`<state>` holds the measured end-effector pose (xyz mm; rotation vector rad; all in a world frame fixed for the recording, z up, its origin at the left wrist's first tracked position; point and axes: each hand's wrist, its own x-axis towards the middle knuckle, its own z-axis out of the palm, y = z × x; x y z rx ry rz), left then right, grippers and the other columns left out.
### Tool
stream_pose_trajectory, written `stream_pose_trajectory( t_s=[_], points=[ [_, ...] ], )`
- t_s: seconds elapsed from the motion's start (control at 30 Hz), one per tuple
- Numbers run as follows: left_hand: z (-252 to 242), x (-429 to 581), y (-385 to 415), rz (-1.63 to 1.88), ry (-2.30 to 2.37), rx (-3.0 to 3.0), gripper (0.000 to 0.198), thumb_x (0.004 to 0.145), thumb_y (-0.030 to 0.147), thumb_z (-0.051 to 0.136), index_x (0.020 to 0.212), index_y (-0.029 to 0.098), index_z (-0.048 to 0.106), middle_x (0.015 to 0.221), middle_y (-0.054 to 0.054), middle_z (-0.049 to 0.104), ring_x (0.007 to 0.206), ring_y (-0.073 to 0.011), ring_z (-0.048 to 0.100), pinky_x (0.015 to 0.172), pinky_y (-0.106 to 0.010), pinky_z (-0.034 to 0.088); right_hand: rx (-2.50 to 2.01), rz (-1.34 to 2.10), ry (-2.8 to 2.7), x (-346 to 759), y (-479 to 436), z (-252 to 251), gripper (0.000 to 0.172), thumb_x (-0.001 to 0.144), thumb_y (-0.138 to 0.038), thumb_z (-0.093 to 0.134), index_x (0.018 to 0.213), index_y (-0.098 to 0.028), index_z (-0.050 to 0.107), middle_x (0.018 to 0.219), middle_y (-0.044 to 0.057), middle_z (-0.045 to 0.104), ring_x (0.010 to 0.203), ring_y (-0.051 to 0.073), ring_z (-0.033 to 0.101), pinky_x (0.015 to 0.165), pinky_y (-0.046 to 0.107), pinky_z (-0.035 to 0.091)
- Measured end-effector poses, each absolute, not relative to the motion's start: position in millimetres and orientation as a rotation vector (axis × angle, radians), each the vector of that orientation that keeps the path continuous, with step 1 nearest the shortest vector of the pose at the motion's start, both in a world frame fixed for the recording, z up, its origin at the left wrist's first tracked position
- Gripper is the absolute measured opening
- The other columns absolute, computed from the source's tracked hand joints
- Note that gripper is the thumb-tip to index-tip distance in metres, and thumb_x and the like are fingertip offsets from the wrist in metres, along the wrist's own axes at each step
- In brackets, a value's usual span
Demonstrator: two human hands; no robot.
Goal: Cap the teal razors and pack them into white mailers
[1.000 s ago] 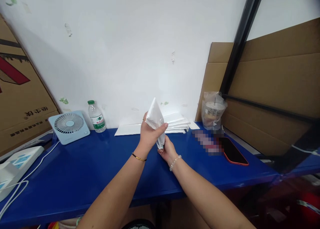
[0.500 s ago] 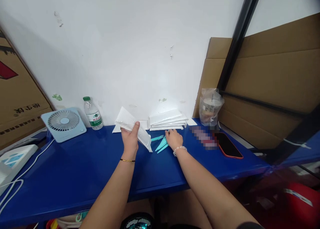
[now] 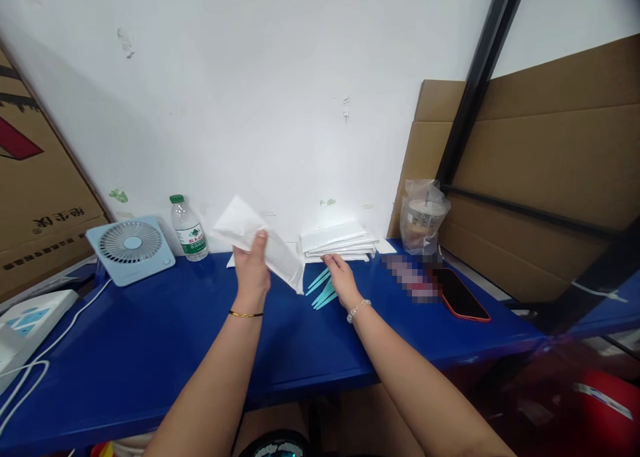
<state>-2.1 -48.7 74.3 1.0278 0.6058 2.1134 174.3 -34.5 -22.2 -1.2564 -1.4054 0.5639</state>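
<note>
My left hand (image 3: 251,270) is closed around a flat white packet (image 3: 283,260), thumb across its face, and holds it tilted above the table near the wall. The packet's lower right end points toward my right hand (image 3: 343,280). My right hand has its fingers closed at the upper ends of several slim teal plastic tweezers (image 3: 325,296), whose pointed tips fan out toward me. The fingers partly hide the tweezers' joined ends. Just behind my right hand lies a stack of similar white packets (image 3: 337,237) against the wall.
On the blue table (image 3: 190,350), a light blue fan (image 3: 133,244) and a water bottle (image 3: 189,230) stand left. A power strip (image 3: 35,320) and cables lie at far left. To the right are a bagged drink cup (image 3: 425,220), a phone (image 3: 463,294), and cardboard (image 3: 550,157) behind a black post.
My left hand has moved left and up slightly, turning the packet so more of its face shows. My right hand has shifted a little, and the teal tweezers are more spread out.
</note>
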Motion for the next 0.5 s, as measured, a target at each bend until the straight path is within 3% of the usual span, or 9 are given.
stream_pose_trajectory(
  t_s=[0.07, 0.2, 0.37, 0.5],
  points=[
    [70.6, 7.4, -50.8, 2.055, 0.66, 1.165, 0.042, 0.065, 0.033, 0.074, 0.102, 0.018, 0.06, 0.102, -0.007, 0.065, 0.098, -0.0192, 0.06, 0.09, -0.03, 0.047, -1.175, 0.71, -1.327, 171.7, -33.0, -24.2, 0.036, 0.087, -0.046, 0.036, 0.097, -0.021, 0.06, 0.095, 0.003, 0.064, 0.089, 0.019, 0.056, 0.079, 0.029, 0.041],
    [63.2, 15.0, -44.1, 1.987, 0.747, 1.26, 0.044, 0.06, 0.031, 0.077, 0.097, 0.015, 0.061, 0.096, -0.007, 0.066, 0.091, -0.0185, 0.062, 0.086, -0.03, 0.049, -1.262, 0.666, -1.395, 185.8, -30.4, -27.9, 0.024, 0.081, -0.032, 0.047, 0.093, -0.02, 0.063, 0.094, 0.003, 0.064, 0.09, 0.019, 0.056, 0.083, 0.031, 0.041],
    [55.9, 9.2, -28.4, 2.117, 0.644, 0.888, 0.041, 0.068, 0.03, 0.072, 0.104, 0.017, 0.059, 0.107, -0.008, 0.064, 0.098, -0.0184, 0.061, 0.088, -0.03, 0.048, -1.208, 0.657, -1.693, 193.8, -34.5, -27.6, 0.027, 0.073, -0.023, 0.058, 0.098, -0.023, 0.065, 0.102, 0.003, 0.062, 0.091, 0.019, 0.056, 0.075, 0.029, 0.043],
    [50.9, 6.7, -24.2, 2.1, 0.597, 0.727, 0.039, 0.071, 0.027, 0.07, 0.108, 0.019, 0.058, 0.112, -0.007, 0.062, 0.101, -0.0192, 0.06, 0.089, -0.032, 0.048, -1.156, 0.454, -1.954, 178.3, -37.4, -29.9, 0.029, 0.074, -0.029, 0.064, 0.103, -0.022, 0.063, 0.102, 0.005, 0.06, 0.098, 0.02, 0.053, 0.082, 0.031, 0.039]
  ],
)
